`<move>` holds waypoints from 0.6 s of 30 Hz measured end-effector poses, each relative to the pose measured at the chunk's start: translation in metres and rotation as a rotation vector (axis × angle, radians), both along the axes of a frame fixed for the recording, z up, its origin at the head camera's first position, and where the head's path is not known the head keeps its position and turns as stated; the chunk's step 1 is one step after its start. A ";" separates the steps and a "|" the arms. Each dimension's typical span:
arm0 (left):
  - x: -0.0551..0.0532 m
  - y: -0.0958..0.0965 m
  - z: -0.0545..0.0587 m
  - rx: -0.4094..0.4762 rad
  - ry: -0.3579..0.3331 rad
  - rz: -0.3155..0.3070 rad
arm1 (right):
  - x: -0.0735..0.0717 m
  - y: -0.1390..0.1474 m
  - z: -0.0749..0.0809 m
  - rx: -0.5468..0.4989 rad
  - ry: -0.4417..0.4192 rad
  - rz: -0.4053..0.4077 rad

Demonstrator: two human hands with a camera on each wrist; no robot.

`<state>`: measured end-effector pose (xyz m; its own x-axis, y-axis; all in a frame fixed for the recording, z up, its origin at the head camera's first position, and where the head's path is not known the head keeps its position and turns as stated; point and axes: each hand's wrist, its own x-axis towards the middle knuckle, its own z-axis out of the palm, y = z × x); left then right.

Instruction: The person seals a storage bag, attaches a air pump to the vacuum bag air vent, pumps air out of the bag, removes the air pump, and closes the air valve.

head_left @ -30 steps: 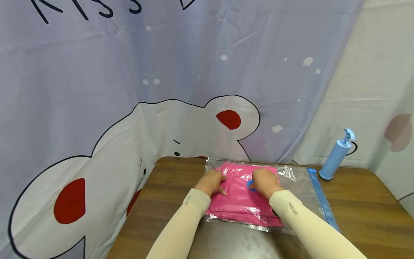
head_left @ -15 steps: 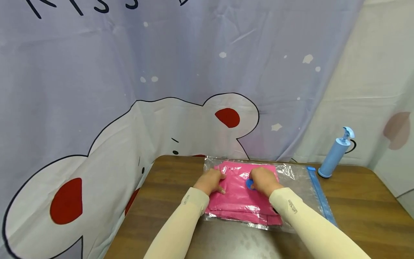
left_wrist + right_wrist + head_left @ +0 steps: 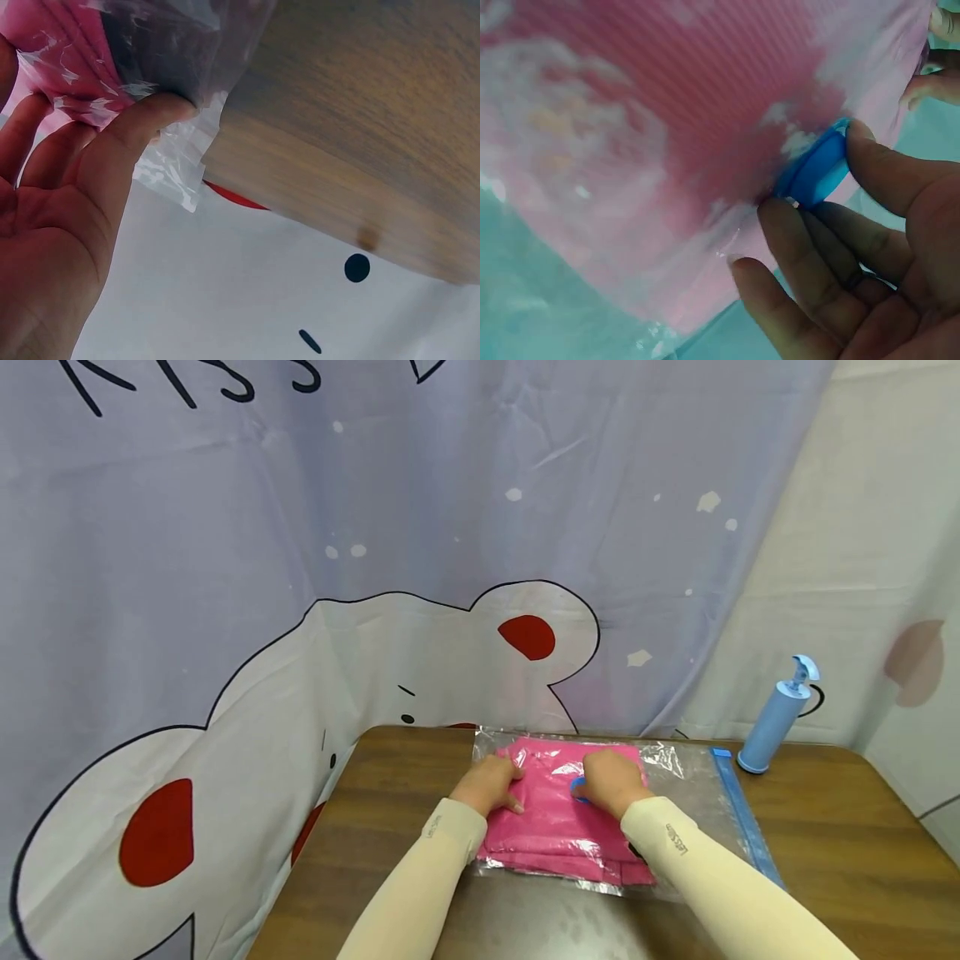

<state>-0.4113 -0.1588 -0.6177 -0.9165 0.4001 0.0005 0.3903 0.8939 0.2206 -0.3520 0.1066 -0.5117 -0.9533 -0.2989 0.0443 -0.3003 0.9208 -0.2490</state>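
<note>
On the bag [image 3: 701, 789] | right hand [image 3: 615, 779] pinches blue disc [image 3: 817, 166] | left hand [image 3: 489, 782] spread

Over the last half-second I saw the right hand [image 3: 617, 781] shift slightly at the blue disc [image 3: 817, 169]: its fingers now cover more of the disc's face, which showed fuller just before. The person's head view has lifted a touch too, bringing more black lettering [image 3: 242, 397] into sight.
</note>
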 end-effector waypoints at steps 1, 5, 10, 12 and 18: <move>0.000 0.001 0.000 0.000 0.002 0.001 | -0.008 0.003 -0.011 0.013 0.022 0.021; 0.000 0.002 -0.003 0.009 0.004 0.006 | -0.047 0.019 -0.058 0.013 0.054 0.090; 0.001 0.002 0.000 0.021 -0.003 0.000 | -0.054 0.027 -0.071 -0.023 0.086 0.155; 0.001 0.002 0.002 0.035 -0.021 0.008 | -0.051 0.026 -0.068 -0.022 0.131 0.192; 0.013 0.005 0.014 0.045 -0.043 0.047 | -0.018 0.012 -0.013 -0.022 0.048 0.215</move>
